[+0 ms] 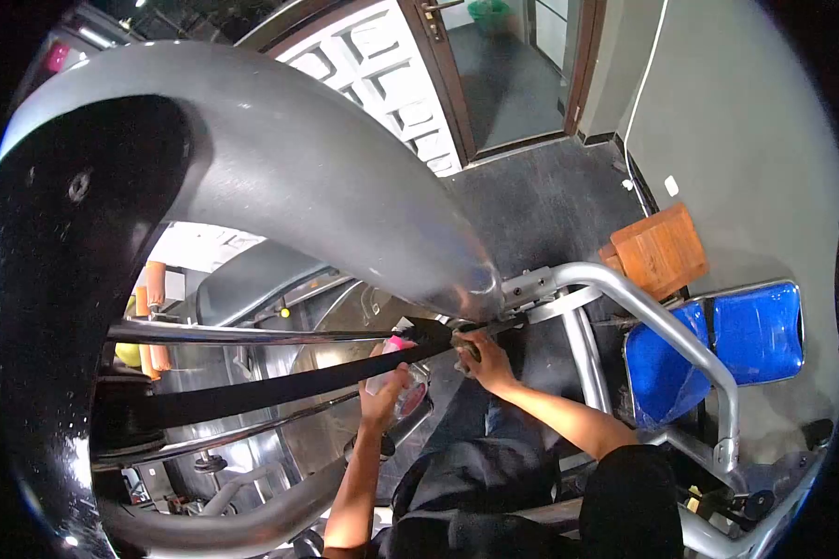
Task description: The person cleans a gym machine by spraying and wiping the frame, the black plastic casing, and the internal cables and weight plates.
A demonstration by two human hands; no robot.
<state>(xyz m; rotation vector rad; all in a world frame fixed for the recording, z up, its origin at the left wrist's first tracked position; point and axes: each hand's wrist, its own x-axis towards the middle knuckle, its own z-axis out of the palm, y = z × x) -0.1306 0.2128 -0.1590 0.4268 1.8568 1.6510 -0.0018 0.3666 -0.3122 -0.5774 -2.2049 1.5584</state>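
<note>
My left hand (383,391) is wrapped round a clear plastic bottle (377,382) with a bright pink top, just below the black belt (289,384) of a gym machine. Close to the belt's far end, my right hand (488,365) is closed on a small brownish-green pad (471,350), which may be a sponge or folded cloth. The pad is against or very near the machine's metal fitting; contact is hard to make out. Shiny guide rods (252,335) run beside the belt.
A thick grey curved frame tube (317,168) arches over the left and centre. Silver tubing (657,321) bends round on the right. Beyond it are blue chairs (760,331), a wooden stool (657,252) and a grey wall (746,158). A glass door (503,74) stands at the back.
</note>
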